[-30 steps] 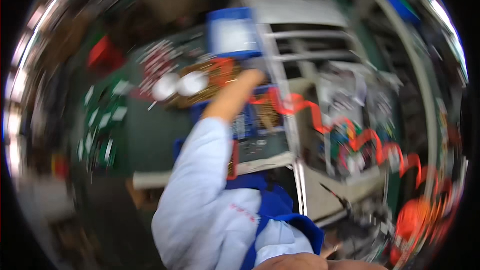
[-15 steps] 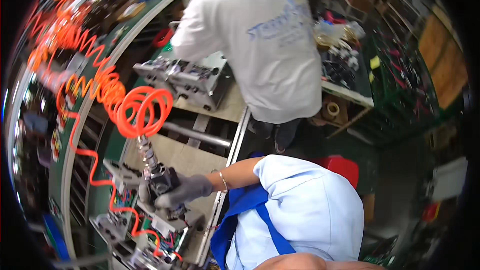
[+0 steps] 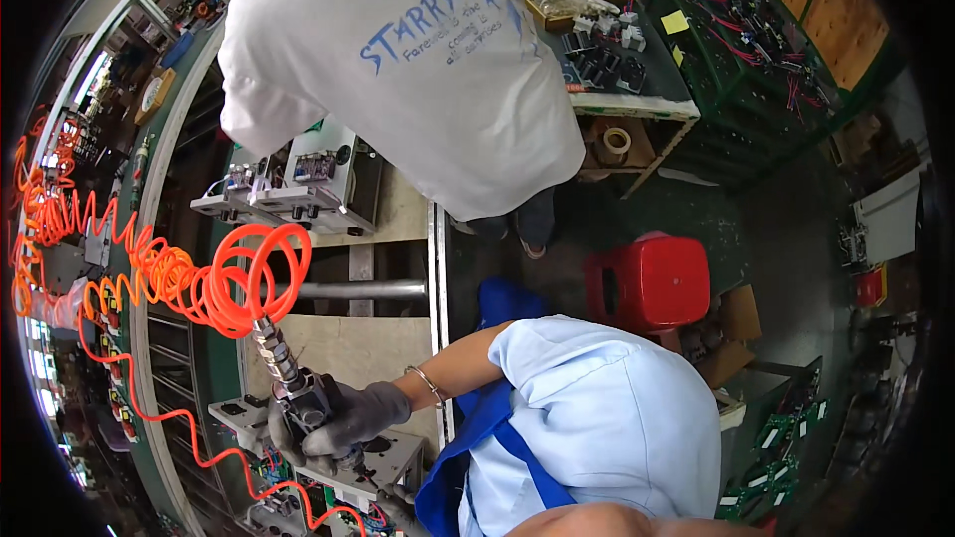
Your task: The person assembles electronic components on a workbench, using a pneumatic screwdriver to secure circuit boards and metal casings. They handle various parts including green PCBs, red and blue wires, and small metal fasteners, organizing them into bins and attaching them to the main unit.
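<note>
My right hand (image 3: 343,420), in a grey glove, is closed around a dark air-powered screwdriver (image 3: 306,406). The tool's metal coupling joins an orange coiled air hose (image 3: 261,278). Its lower end points down at a grey metal equipment housing (image 3: 383,462) with coloured wires and circuit parts beside it. Partly visible at the lower edge, by that housing, is a grey glove that appears to be my left hand (image 3: 402,509); its fingers are mostly hidden. More open housings with wiring lie to the left of and below the tool.
A co-worker in a white shirt (image 3: 398,70) stands ahead, beside more metal housings (image 3: 318,174) on the line. A red stool (image 3: 657,283) stands on the floor to the right. Behind it lies a cardboard box (image 3: 731,338). A bench (image 3: 647,104) holds black parts and bags.
The view has swung, so the scene sits further left and the red stool shows fully. My right hand still grips the screwdriver over the housing. The co-worker leans further left.
</note>
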### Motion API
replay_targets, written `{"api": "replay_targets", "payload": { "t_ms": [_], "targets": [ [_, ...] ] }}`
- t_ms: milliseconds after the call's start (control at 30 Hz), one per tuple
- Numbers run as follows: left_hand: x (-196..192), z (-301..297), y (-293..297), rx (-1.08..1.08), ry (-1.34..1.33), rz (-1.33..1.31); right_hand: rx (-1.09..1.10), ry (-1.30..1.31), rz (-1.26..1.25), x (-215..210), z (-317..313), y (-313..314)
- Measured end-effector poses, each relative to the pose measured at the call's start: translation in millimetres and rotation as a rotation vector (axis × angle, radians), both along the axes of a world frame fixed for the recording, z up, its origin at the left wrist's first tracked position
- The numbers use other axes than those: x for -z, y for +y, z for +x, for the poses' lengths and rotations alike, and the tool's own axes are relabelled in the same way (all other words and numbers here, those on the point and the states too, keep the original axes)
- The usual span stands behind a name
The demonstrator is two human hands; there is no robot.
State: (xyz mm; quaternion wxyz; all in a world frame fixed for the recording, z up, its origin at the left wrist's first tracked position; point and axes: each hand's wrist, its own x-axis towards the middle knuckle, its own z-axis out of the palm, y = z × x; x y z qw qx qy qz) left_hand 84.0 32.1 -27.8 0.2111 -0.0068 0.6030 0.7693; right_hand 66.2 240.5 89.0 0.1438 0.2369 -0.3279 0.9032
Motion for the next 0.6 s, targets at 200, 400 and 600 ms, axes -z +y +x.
{"api": "replay_targets", "payload": {
  "t_ms": [200,400,600],
  "targets": [
    [-25,17,-41,-0.194,-0.183,0.320,-0.013,0.160,0.060,22,-3,-8],
    [-46,15,-32,-0.364,-0.422,0.570,-0.035,0.240,-0.166,10,-13,-25],
    [-57,19,-30,-0.410,-0.371,0.577,-0.163,0.235,-0.284,11,-23,-26]
  ]
}}
